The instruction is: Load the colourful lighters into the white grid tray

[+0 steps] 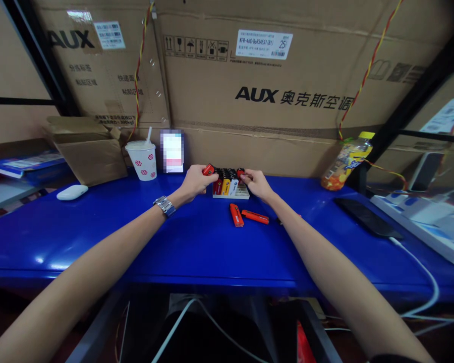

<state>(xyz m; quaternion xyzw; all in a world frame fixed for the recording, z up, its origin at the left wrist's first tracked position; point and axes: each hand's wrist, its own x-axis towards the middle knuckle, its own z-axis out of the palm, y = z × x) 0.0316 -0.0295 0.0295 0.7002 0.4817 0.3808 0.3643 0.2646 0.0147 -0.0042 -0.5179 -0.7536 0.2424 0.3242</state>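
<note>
A white lighter tray (230, 196) stands on the blue table, with dark red, yellow and white lighters upright in it and bare slots at its right end. My left hand (196, 182) is closed on a red lighter (208, 170), held tilted at the tray's left side. At the right back of the tray, my right hand (258, 184) pinches another red lighter (241, 173). In front of the tray lie two orange-red lighters, one pointing toward me (236, 215) and one lying crosswise (254, 217). My right forearm partly hides another small object beyond them.
Behind the blue table (174, 247) stand large cardboard boxes (204, 96). A paper cup with a straw (144, 161), a lit phone (172, 151) and a white earbud case (72, 192) are left. A drink bottle (346, 161), dark phone (365, 217) and cable (419, 259) are right.
</note>
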